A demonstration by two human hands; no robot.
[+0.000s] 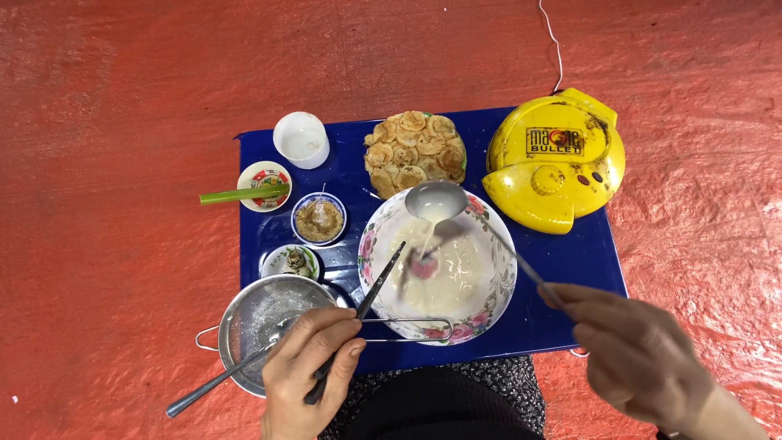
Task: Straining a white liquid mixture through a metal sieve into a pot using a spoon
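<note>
My right hand holds the long handle of a metal ladle, raised over a flowered bowl of thin white batter. Batter pours from the ladle back into the bowl. My left hand grips a pair of dark chopsticks whose tips dip into the batter. A metal strainer lies beside the bowl at the left, just above my left hand.
A blue tray on a red floor carries a plate of small browned pancakes, a yellow round electric cooker, a white cup, a small dish with a green stick and two small dishes.
</note>
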